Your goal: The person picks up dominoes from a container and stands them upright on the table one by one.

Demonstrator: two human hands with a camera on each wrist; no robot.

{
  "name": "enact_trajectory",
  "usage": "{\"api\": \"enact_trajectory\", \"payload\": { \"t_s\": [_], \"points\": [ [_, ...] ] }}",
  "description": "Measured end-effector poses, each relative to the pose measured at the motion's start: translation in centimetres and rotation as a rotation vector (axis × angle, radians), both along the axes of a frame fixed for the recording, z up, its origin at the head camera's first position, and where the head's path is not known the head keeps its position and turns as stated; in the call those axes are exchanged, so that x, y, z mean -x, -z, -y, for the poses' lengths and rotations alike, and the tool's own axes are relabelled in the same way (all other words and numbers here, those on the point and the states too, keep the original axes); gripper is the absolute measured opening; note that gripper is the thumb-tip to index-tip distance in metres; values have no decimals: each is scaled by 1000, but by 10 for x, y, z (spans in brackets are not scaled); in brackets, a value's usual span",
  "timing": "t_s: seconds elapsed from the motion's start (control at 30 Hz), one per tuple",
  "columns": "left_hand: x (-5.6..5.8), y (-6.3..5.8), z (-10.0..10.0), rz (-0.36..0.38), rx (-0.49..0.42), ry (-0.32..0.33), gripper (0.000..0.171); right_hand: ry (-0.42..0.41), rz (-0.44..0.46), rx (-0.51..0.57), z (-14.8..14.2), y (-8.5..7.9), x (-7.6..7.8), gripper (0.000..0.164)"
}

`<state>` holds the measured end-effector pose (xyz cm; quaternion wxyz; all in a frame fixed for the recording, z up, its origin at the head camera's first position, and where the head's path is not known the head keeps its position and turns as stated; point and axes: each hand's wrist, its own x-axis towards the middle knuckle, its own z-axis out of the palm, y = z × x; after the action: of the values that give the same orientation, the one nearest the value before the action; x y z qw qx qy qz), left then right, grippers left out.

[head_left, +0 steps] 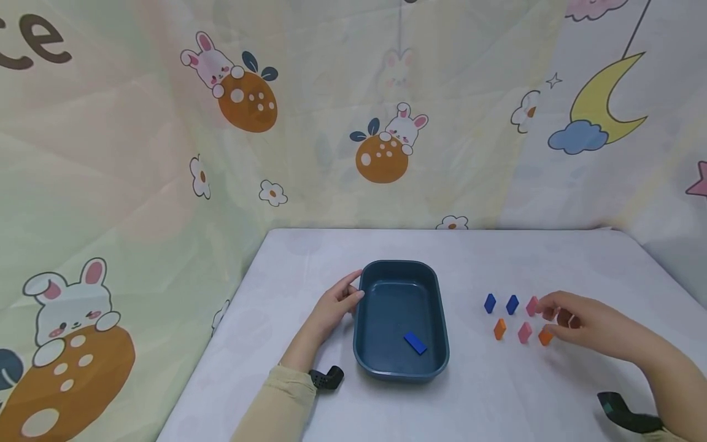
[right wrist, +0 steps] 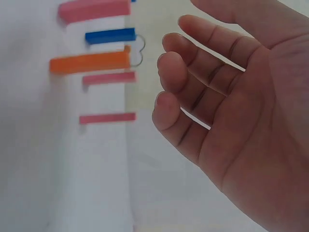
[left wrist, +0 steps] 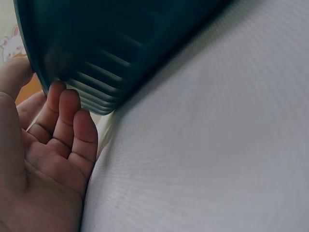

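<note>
A dark teal rectangular tray (head_left: 400, 374) sits on the table with one blue domino-like block (head_left: 415, 343) lying flat inside. At the tray's left side, my left hand (head_left: 330, 310) rests its thumb and fingertips against the rim and outer wall. My right hand (head_left: 588, 325) hovers by the standing blocks on the right, fingers loosely bent and nothing held. Nearest its fingertips are a pink block (head_left: 532, 306) and an orange block (head_left: 545, 336). In the right wrist view, the fingers (right wrist: 173, 72) appear apart from the upright orange block (right wrist: 89, 63).
Other thin blocks stand upright between the tray and my right hand: a blue block (head_left: 490, 303), a second blue block (head_left: 512, 304), an orange block (head_left: 499, 329) and a pink block (head_left: 525, 333). A white cloth (head_left: 475, 405) covers the table. Patterned fabric (head_left: 309, 110) hangs behind.
</note>
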<state>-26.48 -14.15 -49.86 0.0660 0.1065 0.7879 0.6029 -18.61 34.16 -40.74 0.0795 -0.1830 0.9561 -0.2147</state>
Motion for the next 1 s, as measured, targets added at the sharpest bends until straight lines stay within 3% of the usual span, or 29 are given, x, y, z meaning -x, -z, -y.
{"api": "enact_trajectory", "payload": {
  "t_s": [0.13, 0.33, 0.57, 0.7, 0.9, 1.0],
  "points": [
    [1, -1, 1, -1, -6, 4, 54, -61, -2, 55, 17, -14, 6, 33],
    [3, 1, 1, -8, -27, 31, 53, -143, 71, 122, 47, -31, 19, 29],
    [3, 2, 1, -11, -17, 28, 57, -222, 100, 124, 87, -43, 39, 28],
    [3, 1, 2, -15, -17, 26, 56, -243, 141, 117, 112, -43, 52, 25],
    [1, -2, 2, -15, -26, 38, 57, -343, 165, 96, 150, -35, 68, 15],
    [2, -1, 2, -14, -31, 43, 58, -386, 246, 112, 169, -31, 74, 10]
  ]
}}
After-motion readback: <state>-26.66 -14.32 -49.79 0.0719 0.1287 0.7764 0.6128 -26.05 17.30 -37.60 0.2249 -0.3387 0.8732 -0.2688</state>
